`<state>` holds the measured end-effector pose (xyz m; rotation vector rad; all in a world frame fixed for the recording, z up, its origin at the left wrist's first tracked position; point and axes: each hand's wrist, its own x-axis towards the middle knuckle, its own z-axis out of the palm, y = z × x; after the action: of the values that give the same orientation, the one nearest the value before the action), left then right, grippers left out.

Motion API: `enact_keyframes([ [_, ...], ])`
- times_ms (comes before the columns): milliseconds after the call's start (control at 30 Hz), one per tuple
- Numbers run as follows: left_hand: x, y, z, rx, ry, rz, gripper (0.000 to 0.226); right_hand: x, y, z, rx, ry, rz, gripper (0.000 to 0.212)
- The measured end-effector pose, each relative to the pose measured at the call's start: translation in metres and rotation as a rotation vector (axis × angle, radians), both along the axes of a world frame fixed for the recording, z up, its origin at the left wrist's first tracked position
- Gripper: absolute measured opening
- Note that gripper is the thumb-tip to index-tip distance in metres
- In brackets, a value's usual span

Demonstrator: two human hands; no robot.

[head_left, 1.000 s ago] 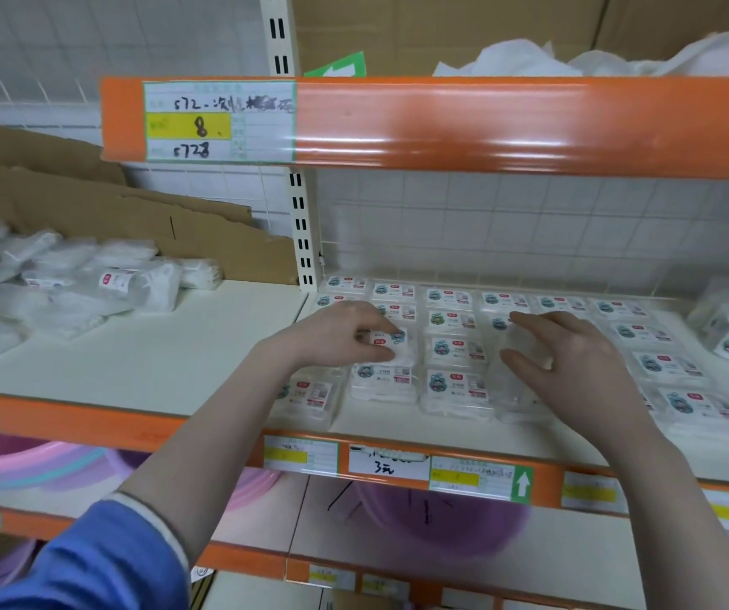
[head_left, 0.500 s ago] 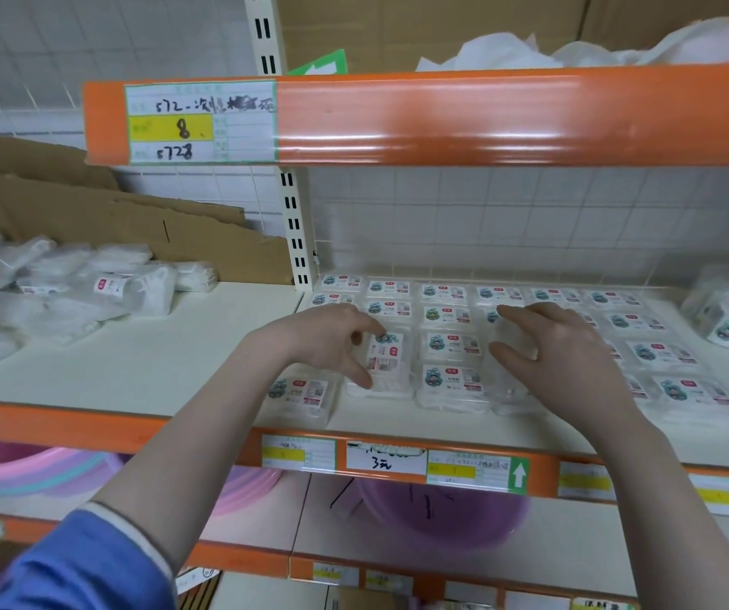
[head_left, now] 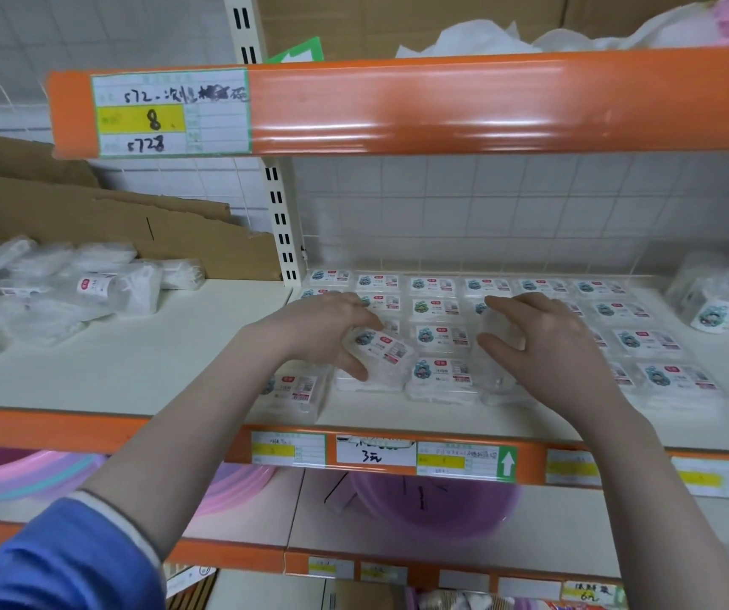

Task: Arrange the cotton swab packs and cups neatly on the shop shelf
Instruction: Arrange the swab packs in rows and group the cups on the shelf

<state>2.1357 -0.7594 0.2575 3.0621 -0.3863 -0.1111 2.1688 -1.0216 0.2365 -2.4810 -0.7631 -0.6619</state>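
Observation:
Flat clear cotton swab packs [head_left: 437, 336] with cartoon labels lie in rows on the white shelf [head_left: 142, 363]. My left hand [head_left: 323, 328] grips one swab pack [head_left: 380, 352], lifted and tilted above the front of the second column. My right hand [head_left: 543, 345] holds a clear pack [head_left: 497, 336] between thumb and fingers; its label is hidden. Bagged clear cups [head_left: 103, 292] lie in a loose pile at the shelf's left. One pack [head_left: 296, 389] sits skewed near the front edge under my left wrist.
An orange upper shelf rail [head_left: 442, 103] hangs close overhead. Cardboard sheets [head_left: 133, 231] lean on the back wall at left. More bagged goods [head_left: 724, 306] sit at the far right. Pink and purple basins [head_left: 433, 504] fill the shelf below.
My left hand has picked a swab pack off the row, turned it and tilted it up. My right hand has closed around a clear pack. The camera has moved closer.

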Motion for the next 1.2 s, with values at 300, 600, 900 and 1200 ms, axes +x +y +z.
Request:
enact_keyframes([
  [300,0.004,-0.012,-0.004,-0.083,0.055,-0.043,0.068,-0.002,0.0,0.003,-0.005,0.023,0.006,0.043],
  [600,-0.029,-0.019,-0.005,-0.15,0.013,-0.002,0.069,-0.005,0.001,0.006,0.01,0.01,0.003,0.043],
  [900,-0.054,-0.021,-0.01,-0.208,0.036,0.038,0.068,-0.014,0.007,0.008,0.003,-0.022,0.013,0.043],
  [1200,-0.056,-0.016,-0.022,-0.151,-0.012,0.035,0.069,-0.019,0.006,0.006,0.009,-0.016,0.004,0.041],
])
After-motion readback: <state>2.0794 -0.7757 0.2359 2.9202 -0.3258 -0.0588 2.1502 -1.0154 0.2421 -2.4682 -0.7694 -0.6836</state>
